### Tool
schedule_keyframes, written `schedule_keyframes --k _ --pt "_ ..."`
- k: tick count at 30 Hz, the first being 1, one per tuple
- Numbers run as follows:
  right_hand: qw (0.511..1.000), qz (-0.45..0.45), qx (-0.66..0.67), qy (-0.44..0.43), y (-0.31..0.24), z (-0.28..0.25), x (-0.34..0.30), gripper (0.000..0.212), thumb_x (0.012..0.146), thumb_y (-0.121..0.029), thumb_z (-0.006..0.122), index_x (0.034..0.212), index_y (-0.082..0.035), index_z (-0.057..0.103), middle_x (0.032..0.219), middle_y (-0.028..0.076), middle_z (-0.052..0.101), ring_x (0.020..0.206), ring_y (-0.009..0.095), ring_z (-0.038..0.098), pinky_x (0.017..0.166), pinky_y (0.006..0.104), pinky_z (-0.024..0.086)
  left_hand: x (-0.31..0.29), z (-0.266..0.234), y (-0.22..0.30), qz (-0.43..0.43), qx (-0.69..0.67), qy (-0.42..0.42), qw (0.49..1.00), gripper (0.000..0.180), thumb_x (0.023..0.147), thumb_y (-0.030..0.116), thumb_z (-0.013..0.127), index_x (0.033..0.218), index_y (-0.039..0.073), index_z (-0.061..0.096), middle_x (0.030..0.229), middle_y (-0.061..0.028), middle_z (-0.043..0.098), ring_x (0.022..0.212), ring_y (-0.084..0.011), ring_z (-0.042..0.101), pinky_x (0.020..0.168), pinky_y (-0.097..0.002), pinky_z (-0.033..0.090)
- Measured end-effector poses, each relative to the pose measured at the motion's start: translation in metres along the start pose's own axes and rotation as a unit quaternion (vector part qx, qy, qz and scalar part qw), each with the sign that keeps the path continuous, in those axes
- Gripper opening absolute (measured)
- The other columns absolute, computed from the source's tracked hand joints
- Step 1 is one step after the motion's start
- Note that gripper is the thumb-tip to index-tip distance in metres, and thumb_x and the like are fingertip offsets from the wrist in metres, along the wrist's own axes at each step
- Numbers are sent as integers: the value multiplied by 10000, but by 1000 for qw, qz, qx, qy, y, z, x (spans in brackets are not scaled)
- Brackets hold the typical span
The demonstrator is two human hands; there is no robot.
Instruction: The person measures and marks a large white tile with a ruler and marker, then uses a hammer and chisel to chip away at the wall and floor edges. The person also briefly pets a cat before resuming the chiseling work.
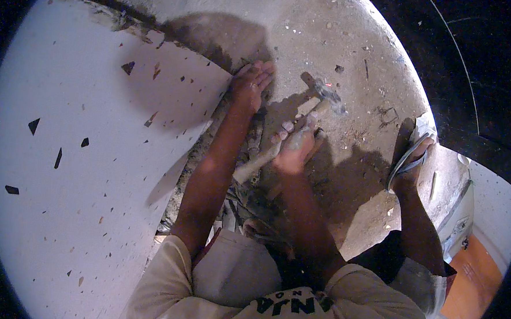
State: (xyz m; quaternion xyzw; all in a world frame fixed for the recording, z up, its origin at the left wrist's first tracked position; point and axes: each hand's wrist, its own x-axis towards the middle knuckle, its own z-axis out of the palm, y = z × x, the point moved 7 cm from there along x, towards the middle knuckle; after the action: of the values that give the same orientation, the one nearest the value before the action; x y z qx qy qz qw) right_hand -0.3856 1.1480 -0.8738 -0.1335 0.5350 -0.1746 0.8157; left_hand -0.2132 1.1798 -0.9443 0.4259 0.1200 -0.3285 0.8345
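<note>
A hammer (327, 97) with a metal head and a pale wooden handle is in my right hand (296, 148), its fingers wrapped round the handle. The head points away from me above the dusty floor, and the handle's end reaches back toward my left forearm. My left hand (252, 85) is at the near-right corner of a large white slab (110, 175) speckled with dark chips. Its fingers stretch out past the corner, apart from the hammer. Whether the palm presses on the slab's edge is hidden.
Rubble and debris (247, 202) lie along the slab's edge, between my arms. Grit and small chips cover the floor (364, 67). My sandalled foot (411, 162) rests at the right. A dark panel (474, 67) stands at the upper right, an orange surface (472, 275) at the lower right.
</note>
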Motion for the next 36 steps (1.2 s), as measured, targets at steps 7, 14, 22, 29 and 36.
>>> schedule_keyframes --k 7,14,22,29,36 --pt "984 100 35 -146 26 1 14 318 945 -503 442 947 -190 498 649 -23 476 511 150 450 429 306 394 3 -1 0 17 4 -56 998 468 817 226 693 1183 14 491 1171 -166 609 1093 -310 575 991 -448 402" --pt "999 8 26 -42 46 -31 43 324 942 -493 452 986 -181 528 694 -12 508 545 159 485 466 327 423 -4 4 -6 -1 -1 -21 1000 578 813 276 698 1267 8 461 1212 -164 578 1130 -303 546 989 -449 396" --pt "999 -4 -50 -6 30 -49 53 349 947 -489 444 1027 -166 552 685 4 500 540 146 464 453 300 396 -2 2 -2 23 -3 -29 999 658 809 322 701 1299 -24 430 1210 -168 576 1147 -302 534 1008 -442 386" --pt "982 62 -180 13 19 -6 20 329 957 -470 431 963 -157 533 602 -7 455 448 150 411 413 326 363 -9 7 -3 2 39 14 999 594 820 296 680 1268 -22 453 1217 -165 580 1171 -307 528 984 -434 414" --pt "957 75 -252 -120 -16 -47 72 370 913 -513 529 922 -148 589 592 5 522 421 152 469 375 330 394 1 4 -6 5 10 -57 998 461 872 230 616 1257 7 497 1201 -122 594 1110 -245 564 960 -389 440"
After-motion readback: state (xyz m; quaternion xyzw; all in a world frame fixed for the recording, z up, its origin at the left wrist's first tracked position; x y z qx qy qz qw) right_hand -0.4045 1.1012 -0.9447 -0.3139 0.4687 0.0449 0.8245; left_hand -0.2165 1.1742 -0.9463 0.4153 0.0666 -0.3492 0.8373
